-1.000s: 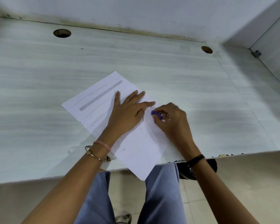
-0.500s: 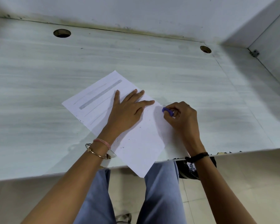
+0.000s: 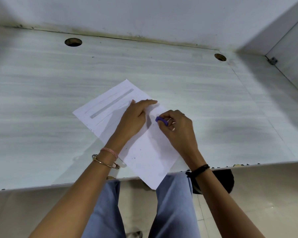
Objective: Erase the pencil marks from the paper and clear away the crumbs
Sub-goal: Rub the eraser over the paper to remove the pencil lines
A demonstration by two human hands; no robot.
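Purple eraser (image 3: 160,120) pinched by right hand (image 3: 179,129); left hand (image 3: 134,119) fingers (image 3: 148,102) straight on white paper (image 3: 148,157).

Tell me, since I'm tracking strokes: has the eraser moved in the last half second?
Yes. The eraser went left, away from the right hole, from near the edge of the paper further onto it.

The right fingers (image 3: 169,115) hide most of the eraser (image 3: 160,120). The blurred left hand (image 3: 134,121) covers part of the pencil marks (image 3: 110,104).
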